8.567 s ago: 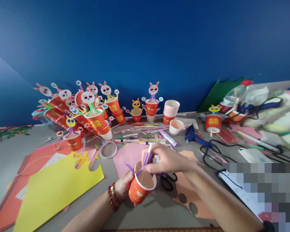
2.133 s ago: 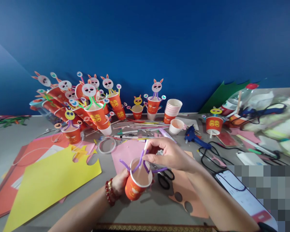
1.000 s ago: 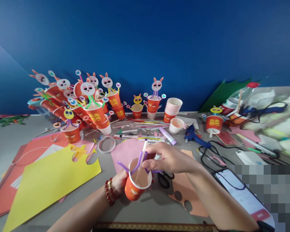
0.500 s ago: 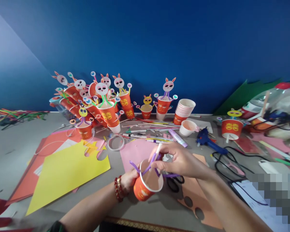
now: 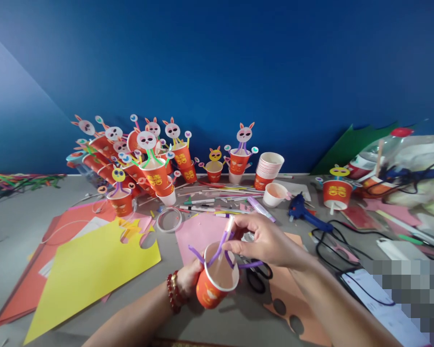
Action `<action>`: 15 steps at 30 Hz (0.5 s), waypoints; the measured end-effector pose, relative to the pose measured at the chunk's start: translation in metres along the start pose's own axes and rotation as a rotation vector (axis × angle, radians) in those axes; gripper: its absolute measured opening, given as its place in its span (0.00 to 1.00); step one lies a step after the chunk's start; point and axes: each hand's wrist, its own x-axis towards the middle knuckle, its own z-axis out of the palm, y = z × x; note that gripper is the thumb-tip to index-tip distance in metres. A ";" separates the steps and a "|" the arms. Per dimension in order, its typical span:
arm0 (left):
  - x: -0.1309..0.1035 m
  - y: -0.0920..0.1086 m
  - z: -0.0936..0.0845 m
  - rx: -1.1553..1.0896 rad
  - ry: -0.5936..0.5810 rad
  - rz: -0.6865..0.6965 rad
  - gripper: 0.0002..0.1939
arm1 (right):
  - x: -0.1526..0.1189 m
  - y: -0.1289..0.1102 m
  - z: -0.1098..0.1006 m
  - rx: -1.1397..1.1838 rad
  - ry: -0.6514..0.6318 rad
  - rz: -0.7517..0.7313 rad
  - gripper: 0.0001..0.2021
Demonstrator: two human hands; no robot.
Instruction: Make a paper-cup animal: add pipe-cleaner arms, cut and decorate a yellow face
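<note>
A red paper cup (image 5: 210, 293) with gold print tilts toward me above the table front. My left hand (image 5: 190, 277) grips it from the left; its fingers are mostly hidden behind the cup. Purple pipe cleaners (image 5: 251, 265) stick out over both sides of the rim and rise from inside. With thumb and fingers, my right hand (image 5: 256, 238) pinches the upright pipe cleaners together with a white stick (image 5: 230, 224) standing in the cup. Black-handled scissors (image 5: 256, 279) lie just right of the cup, partly covered by my right hand.
Finished rabbit-faced cups (image 5: 155, 176) crowd the back left. Stacked cups (image 5: 270, 168), a blue glue gun (image 5: 305, 212) with black cord, and a tape roll (image 5: 169, 220) lie farther back. Yellow paper (image 5: 94, 274) covers the left; orange paper (image 5: 292, 299) with round holes lies right.
The view has shifted slightly, so most things sit a little lower or more to the left. Both hands keep their hold on the cup, pipe cleaners and stick.
</note>
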 end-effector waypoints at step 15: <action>0.001 0.000 -0.004 0.016 -0.037 0.034 0.37 | -0.002 -0.001 -0.001 0.094 -0.013 -0.020 0.08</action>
